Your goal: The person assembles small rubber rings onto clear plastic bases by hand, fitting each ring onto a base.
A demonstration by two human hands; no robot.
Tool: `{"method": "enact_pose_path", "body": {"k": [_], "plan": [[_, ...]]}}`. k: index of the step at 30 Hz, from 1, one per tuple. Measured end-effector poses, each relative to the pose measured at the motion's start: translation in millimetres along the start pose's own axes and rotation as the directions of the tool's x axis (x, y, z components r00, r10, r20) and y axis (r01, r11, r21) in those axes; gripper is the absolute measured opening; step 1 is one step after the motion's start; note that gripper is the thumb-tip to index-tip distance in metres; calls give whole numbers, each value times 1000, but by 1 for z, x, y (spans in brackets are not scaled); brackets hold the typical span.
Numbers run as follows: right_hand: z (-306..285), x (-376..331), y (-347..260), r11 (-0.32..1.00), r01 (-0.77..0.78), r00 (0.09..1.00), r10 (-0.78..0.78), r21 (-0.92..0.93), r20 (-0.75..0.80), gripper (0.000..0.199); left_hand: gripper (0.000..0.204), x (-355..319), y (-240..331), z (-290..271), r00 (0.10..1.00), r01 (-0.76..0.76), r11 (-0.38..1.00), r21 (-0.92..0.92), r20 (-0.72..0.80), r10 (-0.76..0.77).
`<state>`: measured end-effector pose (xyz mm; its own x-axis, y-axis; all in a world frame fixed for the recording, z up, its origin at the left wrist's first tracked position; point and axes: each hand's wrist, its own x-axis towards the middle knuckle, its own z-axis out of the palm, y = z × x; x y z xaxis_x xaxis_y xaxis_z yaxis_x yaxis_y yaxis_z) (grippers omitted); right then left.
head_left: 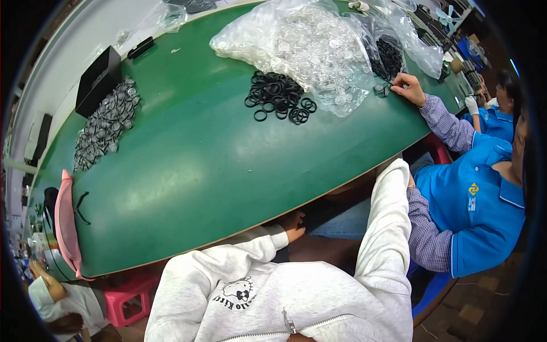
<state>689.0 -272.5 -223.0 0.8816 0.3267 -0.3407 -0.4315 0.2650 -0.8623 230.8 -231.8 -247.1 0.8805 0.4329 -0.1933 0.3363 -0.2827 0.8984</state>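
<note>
My left hand (294, 227) rests in shadow below the near edge of the green table (188, 194). Its fingers show partly, loosely apart, with nothing visible in them. My right sleeve (390, 205) stretches forward to the table's edge at the right, and the hand at its end is hidden. Farther in on the table lies a heap of black rings (276, 97). Beside it a large clear plastic bag (245, 37) spills clear round plastic pieces (319, 51). Neither of my hands touches these.
At the left lie a pile of grey, black-rimmed round pieces (108, 122), a black box (98, 80) and a pink pouch (68, 228). At right, a co-worker's hand (407, 89) fingers small rings near a bag of black rings (389, 57). A pink stool (126, 302) stands lower left.
</note>
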Motion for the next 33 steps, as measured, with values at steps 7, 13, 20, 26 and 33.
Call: {"method": "enact_pose_path", "body": {"k": [7, 13, 20, 26, 33], "plan": [[46, -85, -28, 989, -6, 986, -18, -147, -165, 36, 25, 3, -49, 18, 987, -152, 988, -11, 42, 152], [83, -236, -51, 880, 475, 867, -471, 21, 161, 26, 17, -62, 97, -91, 922, -285, 958, -10, 269, 277], [199, -318, -75, 597, 732, 653, -478, -329, 587, 14, 16, -132, 139, -213, 854, -382, 914, -135, 326, 406], [243, -211, -58, -408, 611, 494, -474, -679, 729, 21, 11, -114, 118, -306, 941, -338, 933, -128, -16, 338], [260, -244, -50, -223, 733, 441, -563, -643, 698, 22, 15, -83, 91, -334, 960, -230, 839, -494, -257, 111]]}}
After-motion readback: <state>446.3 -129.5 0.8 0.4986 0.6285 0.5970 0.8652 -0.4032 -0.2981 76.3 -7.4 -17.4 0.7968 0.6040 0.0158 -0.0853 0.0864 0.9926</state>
